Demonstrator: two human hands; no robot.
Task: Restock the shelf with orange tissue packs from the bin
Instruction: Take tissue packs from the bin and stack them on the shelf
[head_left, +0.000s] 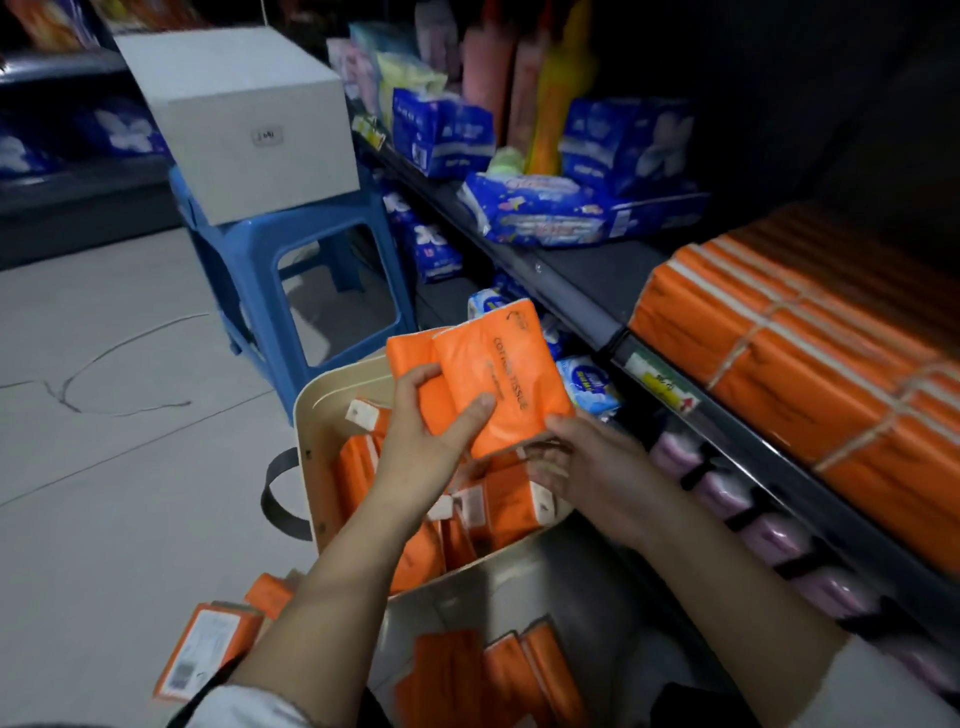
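Observation:
My left hand (426, 441) grips two orange tissue packs (498, 374) held together above the beige bin (311, 441); its thumb lies across the front pack and its fingers curl round the left one. My right hand (592, 473) holds the lower right corner of the same packs, fingers tucked underneath. Several more orange packs (498, 504) stand inside the bin. On the dark shelf (597, 322) to the right lies a tied stack of orange packs (810, 374).
A blue plastic stool (291, 270) carrying a white box (244, 119) stands on the tiled floor behind the bin. Blue tissue packages (550, 208) and bottles fill the shelf further back. Loose orange packs (208, 649) lie on the floor at lower left. Pink packs (769, 535) sit on the lower shelf.

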